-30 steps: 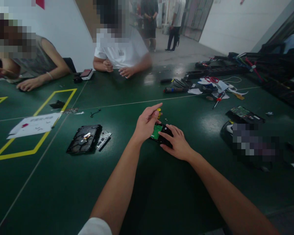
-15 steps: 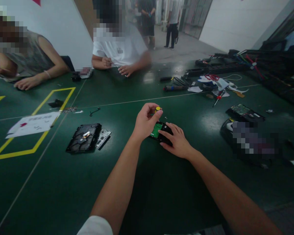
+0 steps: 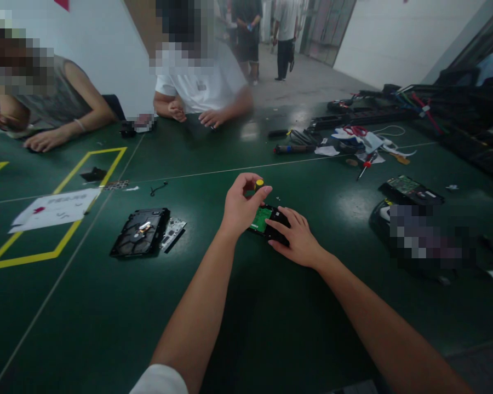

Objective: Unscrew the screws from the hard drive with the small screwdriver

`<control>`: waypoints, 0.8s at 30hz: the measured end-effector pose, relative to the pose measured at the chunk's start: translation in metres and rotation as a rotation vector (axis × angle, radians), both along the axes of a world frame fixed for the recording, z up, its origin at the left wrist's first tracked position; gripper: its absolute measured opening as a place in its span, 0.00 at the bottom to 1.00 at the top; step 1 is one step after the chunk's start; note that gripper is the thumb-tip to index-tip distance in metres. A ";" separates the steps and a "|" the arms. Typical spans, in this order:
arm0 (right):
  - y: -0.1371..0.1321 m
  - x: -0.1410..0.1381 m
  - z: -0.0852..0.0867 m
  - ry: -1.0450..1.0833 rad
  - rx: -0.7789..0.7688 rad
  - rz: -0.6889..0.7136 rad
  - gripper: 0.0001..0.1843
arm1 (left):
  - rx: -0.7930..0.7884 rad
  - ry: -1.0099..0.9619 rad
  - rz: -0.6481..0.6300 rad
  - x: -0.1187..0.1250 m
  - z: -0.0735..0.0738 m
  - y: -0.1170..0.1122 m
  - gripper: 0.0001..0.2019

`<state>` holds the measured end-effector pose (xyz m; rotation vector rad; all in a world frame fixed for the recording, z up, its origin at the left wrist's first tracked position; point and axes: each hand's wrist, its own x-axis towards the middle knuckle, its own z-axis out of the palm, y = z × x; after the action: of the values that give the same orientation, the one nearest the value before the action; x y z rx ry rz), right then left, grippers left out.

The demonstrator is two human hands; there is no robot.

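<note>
My left hand (image 3: 240, 207) is closed around a small screwdriver with a yellow cap (image 3: 259, 184), held upright over a small black hard drive (image 3: 268, 224) with a green circuit board (image 3: 261, 218). My right hand (image 3: 298, 239) lies on the drive's right side, fingers spread flat, pressing it onto the green table (image 3: 246, 306). The screwdriver's tip is hidden behind my left hand.
An opened hard drive (image 3: 139, 232) with a loose plate (image 3: 172, 233) lies to the left. A white paper (image 3: 55, 208) sits in a yellow-taped box. Tools, cables and scissors (image 3: 355, 139) clutter the far right. Another drive (image 3: 408, 189) lies right. Two people sit across the table.
My left hand's fingers curled tighter around the screwdriver and turned it slightly, the yellow cap shifting a little left. My right hand has stayed on the drive.
</note>
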<state>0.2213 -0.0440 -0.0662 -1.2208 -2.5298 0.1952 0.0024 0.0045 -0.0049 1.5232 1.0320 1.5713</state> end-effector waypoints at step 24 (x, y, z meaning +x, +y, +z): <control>0.000 0.000 0.000 -0.004 0.012 0.004 0.32 | -0.056 -0.023 -0.057 0.001 0.007 -0.005 0.14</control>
<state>0.2212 -0.0440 -0.0665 -1.2127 -2.5333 0.1784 0.0033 -0.0003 0.0019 1.4807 1.0026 1.5048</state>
